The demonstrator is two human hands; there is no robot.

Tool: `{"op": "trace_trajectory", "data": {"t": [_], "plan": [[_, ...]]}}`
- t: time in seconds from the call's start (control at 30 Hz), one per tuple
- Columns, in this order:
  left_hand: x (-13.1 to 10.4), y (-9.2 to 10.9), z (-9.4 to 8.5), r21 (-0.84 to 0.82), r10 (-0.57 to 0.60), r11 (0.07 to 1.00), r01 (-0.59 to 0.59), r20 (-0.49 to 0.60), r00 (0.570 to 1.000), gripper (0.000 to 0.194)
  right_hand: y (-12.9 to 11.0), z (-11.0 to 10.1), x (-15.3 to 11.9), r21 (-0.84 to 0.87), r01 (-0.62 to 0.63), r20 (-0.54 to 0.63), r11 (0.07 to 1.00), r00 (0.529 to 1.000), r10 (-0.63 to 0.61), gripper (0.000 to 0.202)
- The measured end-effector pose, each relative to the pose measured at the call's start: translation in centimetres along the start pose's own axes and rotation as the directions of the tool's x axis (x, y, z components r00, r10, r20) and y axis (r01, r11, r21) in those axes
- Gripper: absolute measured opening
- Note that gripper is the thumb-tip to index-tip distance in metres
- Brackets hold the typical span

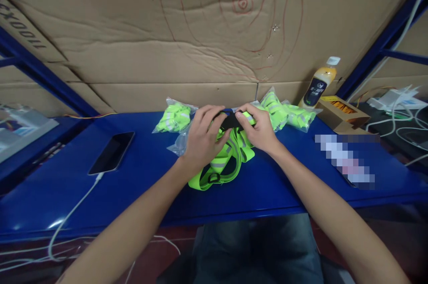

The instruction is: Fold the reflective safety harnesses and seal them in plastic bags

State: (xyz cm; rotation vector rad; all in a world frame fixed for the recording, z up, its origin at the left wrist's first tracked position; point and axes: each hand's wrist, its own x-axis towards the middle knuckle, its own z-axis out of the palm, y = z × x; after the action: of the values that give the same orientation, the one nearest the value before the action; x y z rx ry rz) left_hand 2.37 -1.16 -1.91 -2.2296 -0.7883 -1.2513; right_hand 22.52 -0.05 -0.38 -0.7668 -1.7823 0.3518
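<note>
A neon-yellow reflective strap harness [223,161] with grey bands lies bunched on the blue table [150,186]. My left hand [202,137] and my right hand [259,130] both grip its upper end, pinching a black buckle [230,120] between them. An empty clear plastic bag [179,143] lies under my left hand. Bagged neon harnesses sit behind: one at the left [174,117] and two at the right [284,112].
A black phone [112,152] on a white cable lies at the left. A yellow drink bottle [319,83] and an open cardboard box [343,112] stand at the back right, with white cables and chargers beyond. A cardboard wall rises behind the table.
</note>
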Motion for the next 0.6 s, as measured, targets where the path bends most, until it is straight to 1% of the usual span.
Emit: {"op": "trace_trajectory", "data": {"t": [0.13,0.27,0.4,0.47,0.5,0.53,0.57,0.6], "plan": [[0.0,-0.1,0.0,0.055,0.015,0.998,-0.016,0.018,1.000,0.036,-0.1,0.1,0.0,0.004,0.000,0.026,1.000,1.000,0.000,0.026],[-0.2,-0.5,0.2,0.098,0.034,0.994,-0.039,0.049,0.998,0.035,-0.1,0.2,0.0,0.028,0.012,0.024,1.000,1.000,-0.013,0.024],[-0.5,-1.0,0.3,0.097,-0.001,0.995,-0.006,0.068,0.998,0.031,0.1,0.1,0.0,0.032,-0.009,-0.008,0.999,1.000,0.010,0.029],[-0.6,-1.3,0.2,0.062,-0.043,0.997,0.040,0.049,0.998,0.030,0.7,-0.3,0.3,0.055,-0.045,-0.083,0.997,0.995,0.050,0.034],[-0.5,-1.5,0.1,0.033,-0.083,0.996,0.082,0.018,0.996,0.029,1.2,-0.6,0.5,0.083,-0.068,-0.151,0.994,0.985,0.080,0.037],[-0.4,-1.8,-0.1,-0.002,-0.138,0.990,0.138,-0.023,0.990,0.027,1.9,-1.0,1.0,0.134,-0.089,-0.236,0.987,0.964,0.119,0.040],[-0.2,-2.1,-0.3,-0.047,-0.213,0.977,0.210,-0.071,0.975,0.026,2.6,-1.6,1.5,0.200,-0.104,-0.328,0.974,0.930,0.167,0.043],[0.2,-2.7,-0.5,-0.104,-0.308,0.949,0.297,-0.122,0.943,0.024,3.4,-2.4,2.3,0.294,-0.111,-0.414,0.949,0.881,0.231,0.046]]}}
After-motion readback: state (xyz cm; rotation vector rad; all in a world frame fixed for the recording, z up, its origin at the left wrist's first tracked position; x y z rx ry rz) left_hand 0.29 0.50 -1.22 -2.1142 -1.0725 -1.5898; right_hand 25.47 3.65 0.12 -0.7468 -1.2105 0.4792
